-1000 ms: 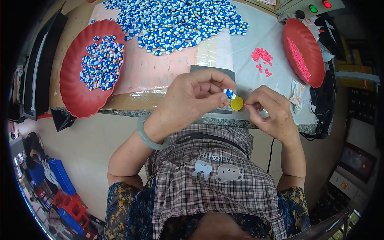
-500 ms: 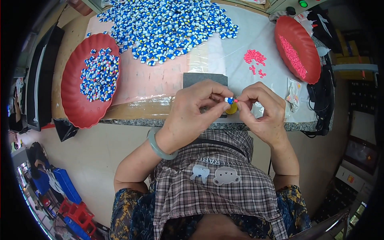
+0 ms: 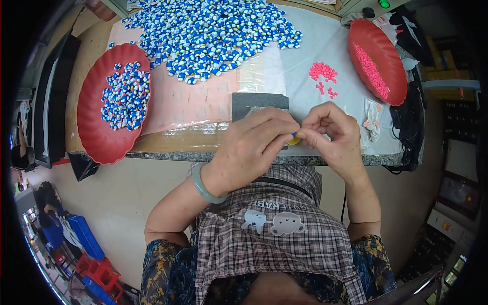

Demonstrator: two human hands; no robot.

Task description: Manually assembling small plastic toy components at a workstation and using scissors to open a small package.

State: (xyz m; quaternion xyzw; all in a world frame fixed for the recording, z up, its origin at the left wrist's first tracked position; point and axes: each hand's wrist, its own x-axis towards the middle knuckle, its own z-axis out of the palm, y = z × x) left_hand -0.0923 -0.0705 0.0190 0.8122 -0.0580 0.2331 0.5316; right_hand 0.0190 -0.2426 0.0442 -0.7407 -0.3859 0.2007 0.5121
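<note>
- From afar I see 1 blue piece (image 3: 294, 134), mostly hidden near the table (image 3: 188, 156) edge, probably pinched for being tiny.
- Left hand (image 3: 252, 144): fingers hold it.
- Right hand (image 3: 338, 140): fingertips narrow beside it; their grip I can't tell.
- Pink bits (image 3: 323, 71) lie rightward, seemingly for easy reach.

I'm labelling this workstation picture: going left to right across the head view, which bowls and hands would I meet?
Red scalloped bowl with small blue-and-white pieces → left hand → right hand → second red scalloped bowl, with small pink pieces.
</note>
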